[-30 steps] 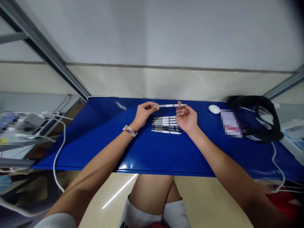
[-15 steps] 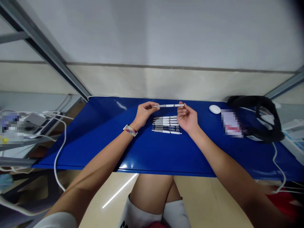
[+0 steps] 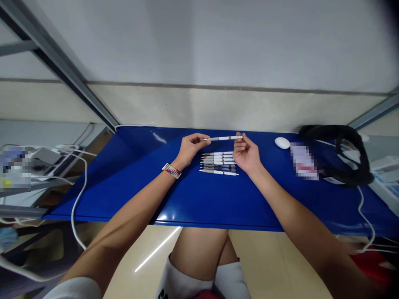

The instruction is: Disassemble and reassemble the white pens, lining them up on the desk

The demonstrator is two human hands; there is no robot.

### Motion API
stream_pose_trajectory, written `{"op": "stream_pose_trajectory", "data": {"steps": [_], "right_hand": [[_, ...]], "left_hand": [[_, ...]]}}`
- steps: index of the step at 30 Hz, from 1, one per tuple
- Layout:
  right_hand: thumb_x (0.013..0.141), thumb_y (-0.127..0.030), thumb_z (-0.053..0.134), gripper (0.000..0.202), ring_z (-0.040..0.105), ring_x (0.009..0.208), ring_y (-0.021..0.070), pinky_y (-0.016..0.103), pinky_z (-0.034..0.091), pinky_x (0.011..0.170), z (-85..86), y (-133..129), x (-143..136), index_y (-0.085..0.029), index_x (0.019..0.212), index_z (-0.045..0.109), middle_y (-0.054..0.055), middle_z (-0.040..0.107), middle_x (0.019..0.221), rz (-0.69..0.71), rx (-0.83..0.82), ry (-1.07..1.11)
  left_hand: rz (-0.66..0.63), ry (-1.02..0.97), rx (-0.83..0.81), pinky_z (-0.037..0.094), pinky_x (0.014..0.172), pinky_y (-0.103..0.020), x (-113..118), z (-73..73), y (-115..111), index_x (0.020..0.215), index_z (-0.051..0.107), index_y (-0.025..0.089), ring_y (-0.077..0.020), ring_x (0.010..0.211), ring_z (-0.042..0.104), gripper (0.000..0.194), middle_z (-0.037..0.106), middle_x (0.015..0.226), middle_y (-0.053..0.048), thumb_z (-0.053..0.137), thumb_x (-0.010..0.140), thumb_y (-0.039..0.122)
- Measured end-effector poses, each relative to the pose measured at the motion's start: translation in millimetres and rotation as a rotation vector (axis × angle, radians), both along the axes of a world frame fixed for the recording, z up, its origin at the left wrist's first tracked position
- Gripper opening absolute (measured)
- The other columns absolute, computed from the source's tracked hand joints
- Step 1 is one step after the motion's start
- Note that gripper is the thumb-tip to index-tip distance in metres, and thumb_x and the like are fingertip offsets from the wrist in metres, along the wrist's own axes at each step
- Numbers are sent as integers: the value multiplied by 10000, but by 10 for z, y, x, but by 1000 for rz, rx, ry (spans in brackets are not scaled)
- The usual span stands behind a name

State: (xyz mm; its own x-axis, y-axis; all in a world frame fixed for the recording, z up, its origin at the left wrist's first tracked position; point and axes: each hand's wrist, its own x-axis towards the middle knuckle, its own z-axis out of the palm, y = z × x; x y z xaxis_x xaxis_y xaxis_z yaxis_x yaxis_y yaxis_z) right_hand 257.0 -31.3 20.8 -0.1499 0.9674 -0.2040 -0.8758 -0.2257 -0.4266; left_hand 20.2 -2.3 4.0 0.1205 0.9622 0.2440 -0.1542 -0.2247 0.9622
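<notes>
Pale wall (image 3: 149,106) meets the back of a glossy blue tabletop (image 3: 193,199), and over it a white and grey pen (image 3: 222,138) is held up lengthwise between two hands. The left hand (image 3: 188,150) pinches the tip end between thumb and forefinger, with hardly any gap; the right hand (image 3: 247,153) has thumb and fingertip closed about the other end, its remaining fingers loosely curled. How firmly either one presses cannot be told. With so little of the barrel covered, I'd judge that uneven pressure from the two ends could make the pen twist or spring loose, and the fingertips hide whether its point is out, so ink on the skin is possible.

Just nearer the person, a row of similar pens (image 3: 218,160) lies side by side, points to the left. The right hand is close beside their far ends, so a dropped wrist or a falling pen could knock them askew; the nearest one (image 3: 224,173) lies slightly apart and might roll first, the surface looking slick.

Farther right sit a white oval object (image 3: 282,143), a blurred packet (image 3: 304,162) and a black strap (image 3: 358,149), where a runaway pen could slip underneath
</notes>
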Motion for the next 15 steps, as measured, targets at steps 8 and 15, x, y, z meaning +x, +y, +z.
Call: {"op": "stream_pose_trajectory", "data": {"steps": [8, 15], "right_hand": [[1008, -304, 730, 83, 595, 527, 56, 140, 530, 479, -45, 31, 19, -225, 1027, 748, -35, 690, 704, -9, 60, -179], [1010, -481, 717, 262, 643, 606, 94, 187, 551, 518, -117, 72, 63, -231, 1080, 752, -13, 684, 729, -44, 151, -482]], "left_hand": [[19, 21, 12, 528, 759, -310, -8, 3, 5, 933, 848, 211, -155, 781, 671, 286, 783, 865, -34, 968, 714, 351], [8, 16, 8, 543, 794, -327, 2, 4, -1, 936, 845, 206, -168, 817, 689, 294, 798, 908, -46, 968, 711, 351]]}}
